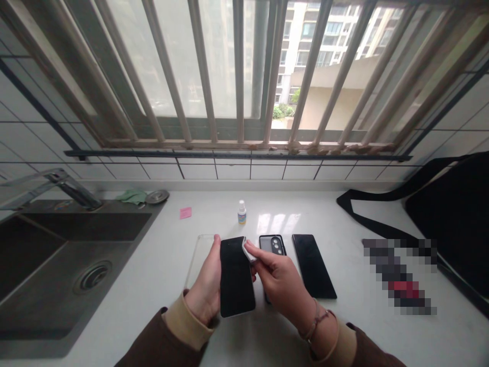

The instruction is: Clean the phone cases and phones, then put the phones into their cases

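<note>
Your left hand [206,285] grasps a black smartphone [237,278] from behind, thumb on its left edge. Your right hand [278,280] pinches a white wipe [248,251] against its upper right corner.

Relative to that smartphone, left to right: steel sink [114,205] and pink sticky note [185,212], well left; clear plastic sheet [199,257], touching; small dropper bottle [241,214], beyond; camera-side-up black phone [272,244], just right; second black smartphone [313,266], further right.
</note>
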`<state>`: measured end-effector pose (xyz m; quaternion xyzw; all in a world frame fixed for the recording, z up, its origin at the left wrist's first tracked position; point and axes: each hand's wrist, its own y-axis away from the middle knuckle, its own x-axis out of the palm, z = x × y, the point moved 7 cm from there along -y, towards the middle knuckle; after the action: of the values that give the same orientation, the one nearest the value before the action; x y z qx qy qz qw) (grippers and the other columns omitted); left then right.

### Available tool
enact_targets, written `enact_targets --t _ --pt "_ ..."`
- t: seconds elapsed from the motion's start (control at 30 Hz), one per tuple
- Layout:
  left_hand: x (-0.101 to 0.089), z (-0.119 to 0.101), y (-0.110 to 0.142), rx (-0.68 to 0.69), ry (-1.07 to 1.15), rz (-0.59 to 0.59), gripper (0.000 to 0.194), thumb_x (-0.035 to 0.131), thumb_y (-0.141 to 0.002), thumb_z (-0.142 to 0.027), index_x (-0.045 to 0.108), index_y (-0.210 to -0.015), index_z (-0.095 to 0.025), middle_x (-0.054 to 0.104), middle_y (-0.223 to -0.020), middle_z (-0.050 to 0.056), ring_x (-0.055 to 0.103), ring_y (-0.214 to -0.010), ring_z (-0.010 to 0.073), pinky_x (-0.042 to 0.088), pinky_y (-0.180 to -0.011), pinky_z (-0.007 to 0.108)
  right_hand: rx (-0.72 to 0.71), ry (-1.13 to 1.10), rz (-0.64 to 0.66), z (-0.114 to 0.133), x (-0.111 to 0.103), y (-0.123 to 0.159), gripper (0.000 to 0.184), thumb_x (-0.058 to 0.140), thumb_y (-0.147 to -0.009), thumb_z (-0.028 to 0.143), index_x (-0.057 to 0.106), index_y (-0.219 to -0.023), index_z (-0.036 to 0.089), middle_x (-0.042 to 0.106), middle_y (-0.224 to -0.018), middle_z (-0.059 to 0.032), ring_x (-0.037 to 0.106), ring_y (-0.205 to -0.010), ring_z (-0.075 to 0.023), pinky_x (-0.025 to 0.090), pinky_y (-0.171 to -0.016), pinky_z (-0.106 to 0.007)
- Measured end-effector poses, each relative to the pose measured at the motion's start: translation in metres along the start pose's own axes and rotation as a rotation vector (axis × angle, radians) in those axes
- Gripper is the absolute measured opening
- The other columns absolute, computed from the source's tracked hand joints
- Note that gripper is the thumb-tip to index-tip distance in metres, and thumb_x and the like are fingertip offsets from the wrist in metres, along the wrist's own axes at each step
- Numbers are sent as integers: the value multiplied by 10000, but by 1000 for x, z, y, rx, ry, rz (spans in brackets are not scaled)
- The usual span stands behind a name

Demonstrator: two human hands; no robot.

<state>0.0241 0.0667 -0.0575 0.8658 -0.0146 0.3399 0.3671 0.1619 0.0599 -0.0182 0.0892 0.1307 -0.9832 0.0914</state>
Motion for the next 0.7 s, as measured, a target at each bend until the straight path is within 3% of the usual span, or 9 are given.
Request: enact_targets --t 0.07,0.13,0.23,0.4,0.57,0.7 --pt "-4 -6 1 95 7 -50 670 398 -1079 -678 765 -1132 -120 801 -845 121 763 -734 251 626 -755 367 -50 20 17 5 2 1 452 570 -1014 162 725 -1434 230 742 -1424 -90 765 -1251 -264 607 -1131 -452" --pt "-7 -12 4 181 9 -107 657 419 -1081 -659 769 -1130 -106 808 -860 130 778 -773 263 635 -775 372 -78 9 50 9 5 2 465 575 -1010 141 718 -1442 238 686 -1490 -76 649 -1411 -275 487 -1253 -485" --pt "-5 -18 9 250 23 -153 687 406 -1072 -679 778 -1093 -101 809 -871 144 783 -774 267 642 -753 371 -73 -34 87 8 8 2 473 598 -1000 133 717 -1443 248 679 -1491 -68 636 -1420 -280 468 -1265 -499" --pt "1 -25 16 289 10 -94 637 501 -1051 -651 777 -1134 -83 804 -949 152 769 -763 236 636 -704 329 33 -135 97 -3 10 1 421 644 -991 170 762 -1384 268 744 -1418 -54 699 -1355 -304 529 -1212 -537" --pt "5 -34 19 264 39 0 568 558 -1042 -584 737 -1274 -98 767 -883 109 732 -676 223 634 -639 355 155 -308 152 -13 19 3 333 713 -1012 351 801 -1325 280 802 -1320 -67 766 -1219 -307 619 -1078 -524" --pt "0 -47 23 339 130 -55 521 547 -1055 -543 740 -1207 -84 756 -866 104 738 -695 213 658 -708 364 234 -412 204 -15 26 7 426 780 -964 500 807 -1315 260 815 -1278 -96 767 -1183 -307 614 -1059 -532"
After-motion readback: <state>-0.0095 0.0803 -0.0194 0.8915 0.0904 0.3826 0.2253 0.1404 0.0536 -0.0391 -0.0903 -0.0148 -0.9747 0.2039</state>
